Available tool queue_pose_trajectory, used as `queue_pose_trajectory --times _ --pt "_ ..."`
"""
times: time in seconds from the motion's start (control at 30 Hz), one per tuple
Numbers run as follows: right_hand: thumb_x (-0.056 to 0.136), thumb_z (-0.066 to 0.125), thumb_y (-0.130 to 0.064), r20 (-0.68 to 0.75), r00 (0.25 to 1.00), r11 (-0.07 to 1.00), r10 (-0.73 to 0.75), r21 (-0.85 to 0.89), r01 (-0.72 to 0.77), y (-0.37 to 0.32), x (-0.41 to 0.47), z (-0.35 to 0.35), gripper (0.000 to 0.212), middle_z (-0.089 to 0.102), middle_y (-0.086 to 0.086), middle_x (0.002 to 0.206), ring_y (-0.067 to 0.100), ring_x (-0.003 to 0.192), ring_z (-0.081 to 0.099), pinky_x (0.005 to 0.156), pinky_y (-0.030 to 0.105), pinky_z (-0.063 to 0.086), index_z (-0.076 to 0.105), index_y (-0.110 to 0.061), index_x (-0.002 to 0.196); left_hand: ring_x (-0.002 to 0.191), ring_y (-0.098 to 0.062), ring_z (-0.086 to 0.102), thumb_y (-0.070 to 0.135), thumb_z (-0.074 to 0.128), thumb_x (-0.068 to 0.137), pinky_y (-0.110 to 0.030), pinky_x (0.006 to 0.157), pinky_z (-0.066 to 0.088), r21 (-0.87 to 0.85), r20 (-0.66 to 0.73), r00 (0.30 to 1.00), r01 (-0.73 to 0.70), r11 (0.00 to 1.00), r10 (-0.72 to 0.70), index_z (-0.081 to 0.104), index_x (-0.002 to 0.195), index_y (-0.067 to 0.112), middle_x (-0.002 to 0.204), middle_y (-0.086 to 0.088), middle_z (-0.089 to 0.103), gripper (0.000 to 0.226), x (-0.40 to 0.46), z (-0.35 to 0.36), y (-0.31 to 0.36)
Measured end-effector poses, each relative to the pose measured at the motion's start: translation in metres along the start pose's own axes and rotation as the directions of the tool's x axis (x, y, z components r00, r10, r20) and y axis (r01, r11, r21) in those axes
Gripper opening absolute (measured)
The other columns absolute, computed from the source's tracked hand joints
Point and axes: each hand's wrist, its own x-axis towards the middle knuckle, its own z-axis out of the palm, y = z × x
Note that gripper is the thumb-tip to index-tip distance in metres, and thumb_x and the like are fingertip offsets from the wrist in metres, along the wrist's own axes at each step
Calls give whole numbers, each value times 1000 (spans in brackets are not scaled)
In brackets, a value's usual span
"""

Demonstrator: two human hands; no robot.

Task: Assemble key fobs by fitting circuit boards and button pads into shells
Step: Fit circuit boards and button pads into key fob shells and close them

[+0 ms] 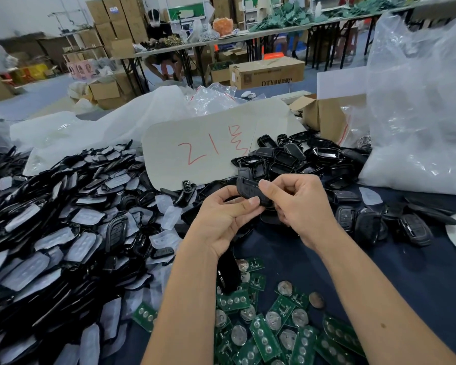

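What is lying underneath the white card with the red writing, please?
Black shells poke out beneath the white card's near edge, on the dark table. What lies under its middle is covered.

The hands (263, 214) cover the lower half of the dark shell (249, 187) they pinch

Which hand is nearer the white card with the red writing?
Left, narrowly. The left hand sits below the card, under its lower right edge; the right hand is further right. Both grip a black shell.
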Motion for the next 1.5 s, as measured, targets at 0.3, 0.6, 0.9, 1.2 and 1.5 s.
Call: queue_pose_trajectory --times 0.3,0.6,0.9,1.2,1.5 --pt "101 63 -25 -133 989 986 -67 -163 45 -11 8 -30 24 62 -7 66 7 60 54 53 21 43 72 -21 80 75 -33 78 -7 77 86 -31 68 63 307 -65 964 -226 925 257 62 87 0 81 -22 76 17 3 48 -26" --pt "91 70 -36 -332 934 890 -130 -454 -38 -21 11 -95 28 69 -5 62 9 59 60 64 32 47 75 -20 68 76 -24 77 8 75 93 -33 68 63 647 169 971 -239 724 171 74 96 11 86 -10 75 4 -1 69 -43" --pt "97 63 -43 -536 839 734 -97 -608 -303 -15 9 -122 53 68 24 69 39 69 64 66 38 53 71 4 71 90 8 62 16 86 79 -14 82 47 913 270 921 -337 231 280 75 97 29 90 19 71 25 5 45 -38" --pt "91 74 -40 -231 970 575 -73 -805 -148 -14 9 -84 14 73 -9 89 22 98 65 85 39 53 75 -27 92 90 1 62 32 90 74 -32 88 53 952 243 935 -281 118 260 74 95 30 87 18 69 27 7 39 -37" --pt "77 90 -30 -105 986 682 -132 -731 13 -24 5 -56 40 73 -6 103 14 99 67 93 38 54 77 -23 113 79 0 67 24 80 87 -25 79 55 893 113 894 -282 350 433 76 90 26 82 12 74 5 10 33 -26"
